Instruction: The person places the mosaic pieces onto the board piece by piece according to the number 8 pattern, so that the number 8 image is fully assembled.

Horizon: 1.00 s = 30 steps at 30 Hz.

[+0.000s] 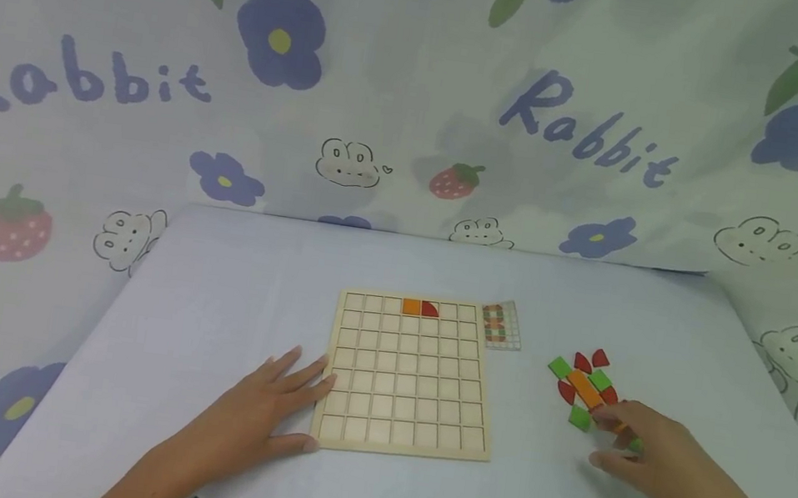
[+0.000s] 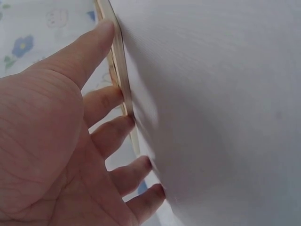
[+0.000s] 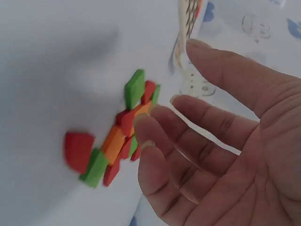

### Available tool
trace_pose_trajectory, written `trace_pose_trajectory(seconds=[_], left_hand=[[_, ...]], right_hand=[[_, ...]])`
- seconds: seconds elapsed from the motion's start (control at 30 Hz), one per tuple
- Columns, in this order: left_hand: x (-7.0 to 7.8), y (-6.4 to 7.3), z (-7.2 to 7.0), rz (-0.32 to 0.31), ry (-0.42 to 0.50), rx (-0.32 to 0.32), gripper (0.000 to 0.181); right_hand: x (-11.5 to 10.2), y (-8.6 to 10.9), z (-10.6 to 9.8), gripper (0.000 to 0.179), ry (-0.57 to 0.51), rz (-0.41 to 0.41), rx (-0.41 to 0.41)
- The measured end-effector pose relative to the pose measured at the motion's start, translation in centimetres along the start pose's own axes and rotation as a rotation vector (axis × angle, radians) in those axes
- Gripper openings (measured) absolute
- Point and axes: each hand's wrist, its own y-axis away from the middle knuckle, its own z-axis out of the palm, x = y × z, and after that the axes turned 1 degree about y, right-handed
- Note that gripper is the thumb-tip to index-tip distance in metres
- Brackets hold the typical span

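A wooden grid board (image 1: 407, 385) lies on the table. In its top row an orange square (image 1: 411, 307) sits beside a red quarter-round piece (image 1: 429, 310). My left hand (image 1: 260, 409) spreads its fingers along the board's left edge, with the thumb (image 2: 101, 35) against the side in the left wrist view. Over a loose cluster of small pieces hovers my right hand (image 1: 669, 461), its fingers relaxed and nothing between them. Orange pieces (image 1: 583, 387), green pieces (image 1: 580, 418) and red pieces (image 3: 78, 150) make up this cluster, and the hand hides part of it in the head view.
A small clear card (image 1: 503, 325) with a printed coloured pattern lies at the board's upper right corner. Behind the white tabletop (image 1: 233, 303) hangs a curtain (image 1: 409, 57) printed with flowers, rabbits and strawberries.
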Motion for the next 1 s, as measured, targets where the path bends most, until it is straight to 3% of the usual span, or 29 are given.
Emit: trace_pose_trajectory(seconds=[0.2, 0.3, 0.87, 1.0], left_hand=[[0.2, -0.1, 0.0, -0.003, 0.000, 0.002, 0.079], [0.1, 0.0, 0.0, 0.008, 0.002, 0.014, 0.078], [0.0, -0.2, 0.2, 0.017, -0.002, 0.010, 0.078], [0.0, -0.2, 0.1, 0.012, 0.000, 0.008, 0.078]], right_hand=[[2.1, 0.5, 0.3, 0.065, 0.169, 0.075, 0.042], [3.0, 0.5, 0.5, 0.067, 0.204, 0.119, 0.037], [4.9, 0.5, 0.9, 0.073, 0.099, 0.271, -0.018], [5.3, 0.7, 1.0, 0.062, 0.066, 0.308, -0.052]])
